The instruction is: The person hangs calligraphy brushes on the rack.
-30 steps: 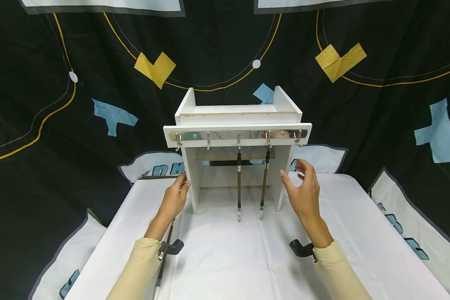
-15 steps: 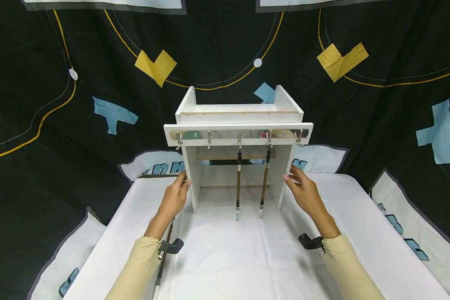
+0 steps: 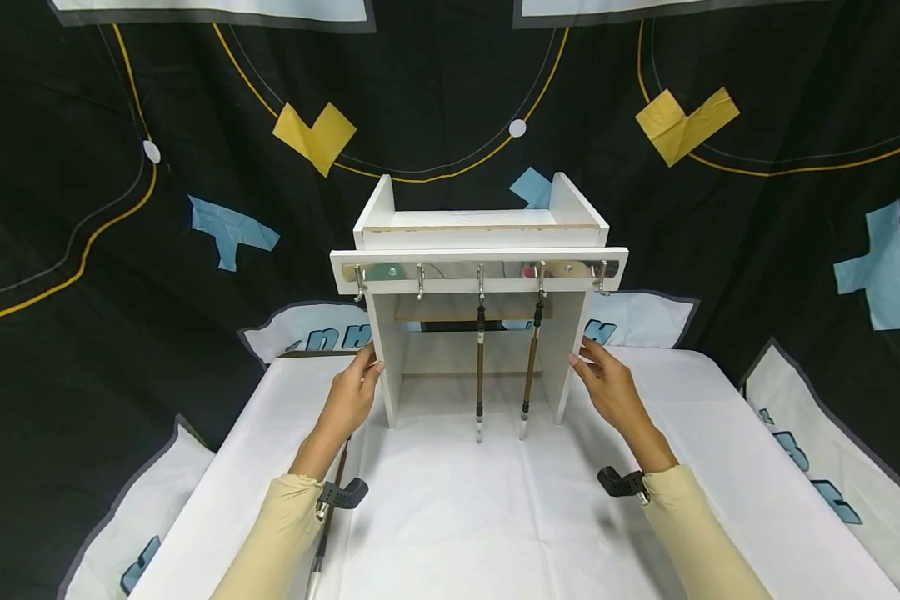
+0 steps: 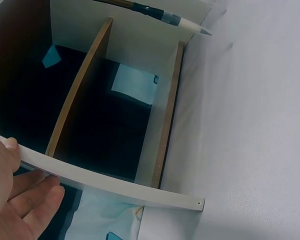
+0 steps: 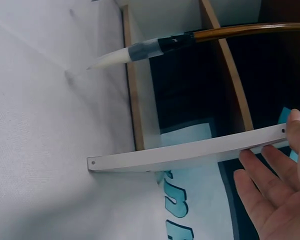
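Observation:
A white wooden shelf rack (image 3: 476,240) stands on the table, its hook rail (image 3: 416,286) across the front. My left hand (image 3: 348,400) grips the left side panel (image 4: 125,187), thumb at the front edge and fingers along the outer face. On the other side my right hand (image 3: 613,396) holds the right side panel (image 5: 190,152) in the same way. Two calligraphy brushes hang tip down from the hooks, one brush (image 3: 480,362) at the middle and another brush (image 3: 530,367) right of it. Both wrist views show a pale brush tip (image 5: 112,59) before the shelves.
Another brush (image 3: 319,550) lies on the white-covered table (image 3: 450,517), partly hidden under my left forearm. A black cloth with yellow and blue shapes (image 3: 450,92) hangs behind the rack. Several hooks on the rail carry nothing.
My right hand has moved from beside the rack onto its right side panel and taken hold of it. The left hand keeps its grip; the rack and brushes look unmoved.

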`<state>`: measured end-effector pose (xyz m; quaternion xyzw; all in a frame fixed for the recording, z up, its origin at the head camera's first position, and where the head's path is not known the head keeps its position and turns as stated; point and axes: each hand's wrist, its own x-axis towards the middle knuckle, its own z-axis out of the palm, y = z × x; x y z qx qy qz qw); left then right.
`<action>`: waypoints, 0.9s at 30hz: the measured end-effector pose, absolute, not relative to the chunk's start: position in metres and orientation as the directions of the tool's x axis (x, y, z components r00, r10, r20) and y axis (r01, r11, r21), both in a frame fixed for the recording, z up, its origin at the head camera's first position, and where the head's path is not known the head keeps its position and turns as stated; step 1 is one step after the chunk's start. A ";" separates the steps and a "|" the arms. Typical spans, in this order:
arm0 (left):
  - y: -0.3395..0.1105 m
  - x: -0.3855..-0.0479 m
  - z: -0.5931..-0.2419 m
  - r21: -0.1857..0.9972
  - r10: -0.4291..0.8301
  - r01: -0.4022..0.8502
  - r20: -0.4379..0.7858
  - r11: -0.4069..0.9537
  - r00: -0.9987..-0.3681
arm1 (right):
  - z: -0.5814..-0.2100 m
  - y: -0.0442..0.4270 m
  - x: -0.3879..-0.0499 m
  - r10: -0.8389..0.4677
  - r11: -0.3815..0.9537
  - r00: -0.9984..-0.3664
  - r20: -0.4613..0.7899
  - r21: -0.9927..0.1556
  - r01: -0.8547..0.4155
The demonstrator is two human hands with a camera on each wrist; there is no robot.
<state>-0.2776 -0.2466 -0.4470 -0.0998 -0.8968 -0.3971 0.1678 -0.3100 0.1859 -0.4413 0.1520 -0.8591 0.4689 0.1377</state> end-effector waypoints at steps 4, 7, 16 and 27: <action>-0.247 -0.277 -0.446 0.681 0.042 0.306 0.376 0.665 -0.926 | -0.444 0.186 -0.313 -0.120 0.507 -0.911 0.394 -0.765 -0.398; -0.248 -0.275 -0.446 0.687 0.044 0.304 0.369 0.660 -0.928 | -0.444 0.185 -0.313 -0.117 0.506 -0.915 0.387 -0.769 -0.390; -0.246 -0.271 -0.450 0.710 0.040 0.270 0.323 0.651 -0.946 | -0.445 0.185 -0.313 -0.103 0.525 -0.921 0.375 -0.766 -0.371; -0.243 -0.258 -0.458 0.656 -0.085 0.153 0.317 0.739 -0.945 | -0.445 0.185 -0.313 -0.101 0.527 -0.920 0.378 -0.764 -0.372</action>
